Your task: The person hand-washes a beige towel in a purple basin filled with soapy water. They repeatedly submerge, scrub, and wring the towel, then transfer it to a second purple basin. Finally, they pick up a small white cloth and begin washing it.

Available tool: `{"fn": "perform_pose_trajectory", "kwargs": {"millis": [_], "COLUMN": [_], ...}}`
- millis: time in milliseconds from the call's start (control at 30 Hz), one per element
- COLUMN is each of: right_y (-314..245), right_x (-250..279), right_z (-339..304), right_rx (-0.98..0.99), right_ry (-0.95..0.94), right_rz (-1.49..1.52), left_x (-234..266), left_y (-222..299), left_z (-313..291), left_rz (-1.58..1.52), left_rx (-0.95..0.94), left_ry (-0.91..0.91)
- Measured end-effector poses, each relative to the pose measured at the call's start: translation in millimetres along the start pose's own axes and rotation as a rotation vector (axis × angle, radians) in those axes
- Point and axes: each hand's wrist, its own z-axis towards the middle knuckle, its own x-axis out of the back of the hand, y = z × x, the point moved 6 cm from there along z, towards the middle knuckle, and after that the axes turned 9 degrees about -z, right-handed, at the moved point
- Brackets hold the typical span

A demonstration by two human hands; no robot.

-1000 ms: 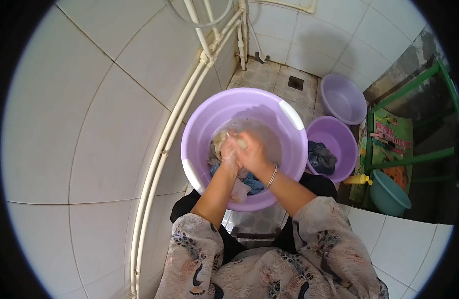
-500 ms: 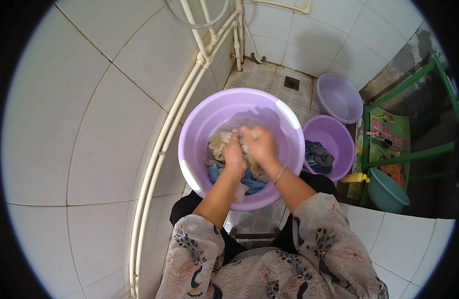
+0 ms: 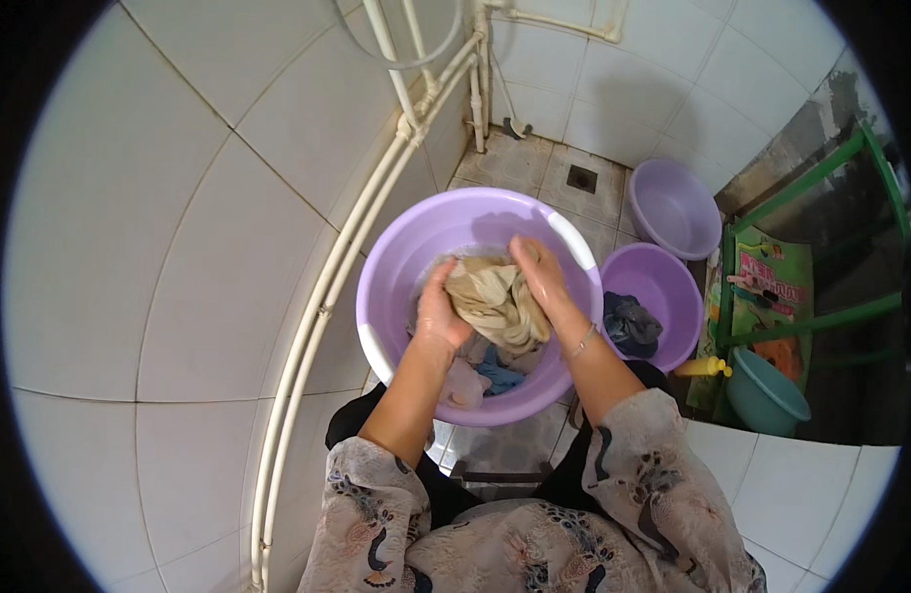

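A wet beige cloth [image 3: 497, 299], bunched and folded, is held between my two hands over the large lilac basin [image 3: 401, 240]. My left hand [image 3: 439, 304] cups its left side, and my right hand [image 3: 540, 273] clasps its upper right edge. Parts of the fingers on both hands are hidden. Beneath the cloth, a blue cloth [image 3: 500, 373] and a pale pink cloth [image 3: 464, 384] lie in the basin among greyish fabric. Some sudsy water shows at the far side of the pile.
Right of the basin stands a purple tub [image 3: 681, 296] with dark clothes [image 3: 632, 325]. Behind it is a pale lilac basin [image 3: 676, 210]. A green rack [image 3: 806, 318], a teal basin [image 3: 769, 391] and a yellow bottle [image 3: 699, 367] are farther right. White pipes [image 3: 327, 301] run along the left wall.
My hands have moved apart from their close bunching grip. The beige cloth now sits higher and more spread between them, uncovering more of the laundry below.
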Motion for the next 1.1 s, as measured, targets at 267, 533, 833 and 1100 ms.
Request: {"fn": "perform_pose_trajectory", "kwargs": {"millis": [267, 533, 833, 1100], "right_y": [9.9, -96.1, -53.3, -34.7], "right_x": [-1.4, -49.4, -40.0, -24.5], "right_z": [-37.7, -101.8, -52.7, -39.9], "right_rx": [-0.14, 0.405, 0.242, 0.111], "right_ry": [-0.566, -0.216, 0.223, 0.302], "right_rz": [-0.205, 0.272, -0.105, -0.153], "left_x": [31.3, 78.3, 28.7, 34.7], "left_y": [59.0, 27.9, -7.4, -29.6], "left_z": [6.2, 43.8, 32.4, 35.2], "left_rz": [-0.14, -0.048, 0.058, 0.126], "left_rx": [-0.182, -0.317, -0.318, -0.309], "left_ry": [0.123, 0.207, 0.088, 0.227]}}
